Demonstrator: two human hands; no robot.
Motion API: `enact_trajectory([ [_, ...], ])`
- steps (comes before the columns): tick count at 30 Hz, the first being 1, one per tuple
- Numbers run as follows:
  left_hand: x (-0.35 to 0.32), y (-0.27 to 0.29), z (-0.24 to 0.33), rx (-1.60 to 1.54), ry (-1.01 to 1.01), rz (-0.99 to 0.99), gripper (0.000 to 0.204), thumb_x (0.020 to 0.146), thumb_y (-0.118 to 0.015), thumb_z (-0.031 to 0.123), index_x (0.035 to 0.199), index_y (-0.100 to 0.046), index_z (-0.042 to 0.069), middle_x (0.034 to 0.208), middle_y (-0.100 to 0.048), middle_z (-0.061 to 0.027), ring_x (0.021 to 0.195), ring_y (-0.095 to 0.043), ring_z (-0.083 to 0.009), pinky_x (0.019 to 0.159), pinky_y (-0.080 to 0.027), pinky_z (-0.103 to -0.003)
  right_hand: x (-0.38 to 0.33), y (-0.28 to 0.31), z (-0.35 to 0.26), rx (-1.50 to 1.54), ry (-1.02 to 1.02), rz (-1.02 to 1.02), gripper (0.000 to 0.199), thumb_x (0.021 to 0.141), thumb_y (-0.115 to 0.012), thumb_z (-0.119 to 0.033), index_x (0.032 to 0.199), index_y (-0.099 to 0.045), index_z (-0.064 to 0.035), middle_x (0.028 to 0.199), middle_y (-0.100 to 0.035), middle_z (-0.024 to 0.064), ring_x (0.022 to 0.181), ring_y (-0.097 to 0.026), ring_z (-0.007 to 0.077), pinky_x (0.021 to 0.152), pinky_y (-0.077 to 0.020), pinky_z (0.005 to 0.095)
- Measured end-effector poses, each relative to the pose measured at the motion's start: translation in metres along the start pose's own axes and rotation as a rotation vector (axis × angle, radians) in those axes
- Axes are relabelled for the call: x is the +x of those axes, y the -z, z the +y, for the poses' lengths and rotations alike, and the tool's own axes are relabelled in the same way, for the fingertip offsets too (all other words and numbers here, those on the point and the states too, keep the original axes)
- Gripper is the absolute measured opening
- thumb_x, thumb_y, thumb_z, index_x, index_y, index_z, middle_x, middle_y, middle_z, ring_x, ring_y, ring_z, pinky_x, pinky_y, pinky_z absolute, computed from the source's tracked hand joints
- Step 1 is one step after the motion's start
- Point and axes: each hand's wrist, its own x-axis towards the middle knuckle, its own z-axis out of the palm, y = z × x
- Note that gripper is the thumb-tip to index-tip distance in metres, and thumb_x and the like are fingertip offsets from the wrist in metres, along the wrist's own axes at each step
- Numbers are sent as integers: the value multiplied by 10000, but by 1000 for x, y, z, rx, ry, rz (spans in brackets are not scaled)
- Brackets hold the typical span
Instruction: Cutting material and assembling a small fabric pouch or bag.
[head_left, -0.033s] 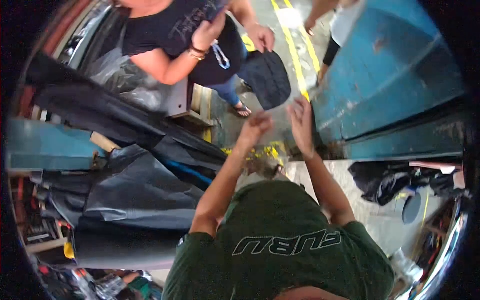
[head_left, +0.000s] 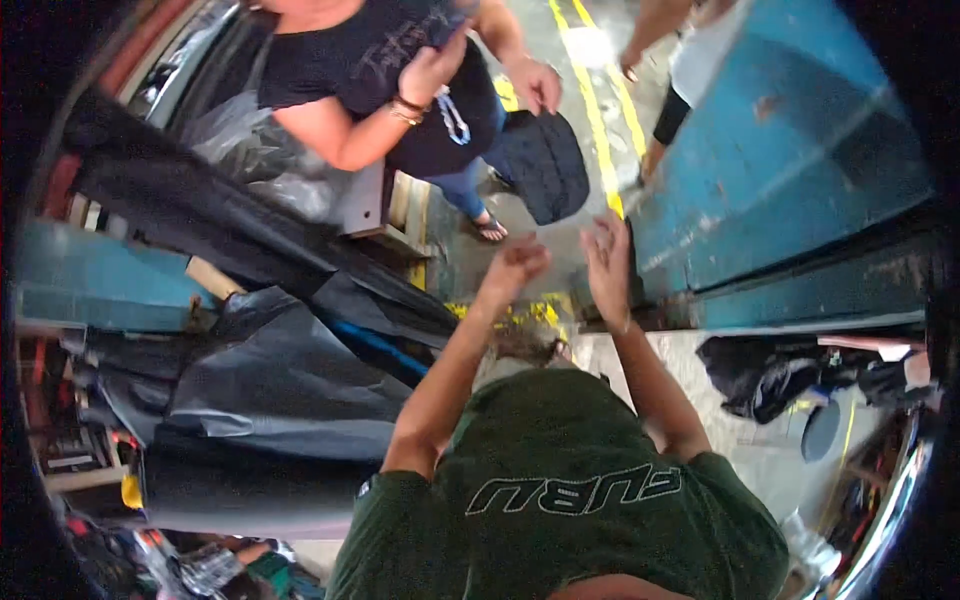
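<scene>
Half-curled and apparently empty, the left hand (head_left: 520,262) and right hand (head_left: 606,255) hover near the black fabric piece (head_left: 550,168), which hangs flat, seemingly because a co-worker's hand (head_left: 536,84) pinches its top.

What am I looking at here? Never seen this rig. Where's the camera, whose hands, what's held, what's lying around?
No robot: a person works bare-handed. The camera is the left of two fisheyes worn on the head, looking down, so straight edges bend near the rim. The dark green shirt at the bottom is the wearer's.

The left hand and right hand are raised in front, apart. Both are blurred; I can't make out anything held.

Just beyond them is a dark, flat, rounded piece, below a co-worker's hand. To the left, creased black sheeting is spread out, with crumpled clear plastic farther off.
</scene>
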Motion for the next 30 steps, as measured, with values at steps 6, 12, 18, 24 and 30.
enact_trajectory([
  [6,-38,34,-14,103,-102,-89,544,917,-729,87,1420,-524,71,1144,-683,-42,965,-664,-149,835,-532,-303,-4,-8,-7,-388,169,-396,750,961,-660,-88,1586,-249,-32,809,-584,19,679,-542,77,627,-483,245],
  [12,-79,87,-67,-41,-24,-117,491,928,-721,131,1386,-563,50,1170,-673,-73,1057,-635,-171,938,-514,-327,53,-47,-12,-392,227,-397,813,896,-625,-3,1600,-219,-28,704,-522,4,618,-555,90,592,-485,258],
  [18,-138,155,-223,237,23,-191,377,887,-715,201,1223,-662,39,1097,-712,-106,942,-668,-271,832,-538,-418,19,-54,15,-449,133,-482,557,916,-648,-83,1452,-500,-50,827,-582,2,698,-595,106,662,-523,278],
  [24,-205,235,-399,-470,576,-416,197,938,-683,206,1069,-670,60,927,-657,-68,765,-611,-187,650,-507,-327,-62,-56,60,-648,313,-662,325,868,-638,-20,1172,-727,-91,803,-593,8,744,-561,92,663,-478,273],
  [30,-339,257,-470,-123,761,186,186,928,-738,296,877,-681,127,759,-642,35,624,-585,-85,586,-518,-275,-78,-49,56,-334,117,-896,378,867,-579,58,1191,-719,-78,809,-559,3,724,-549,103,645,-472,272],
])
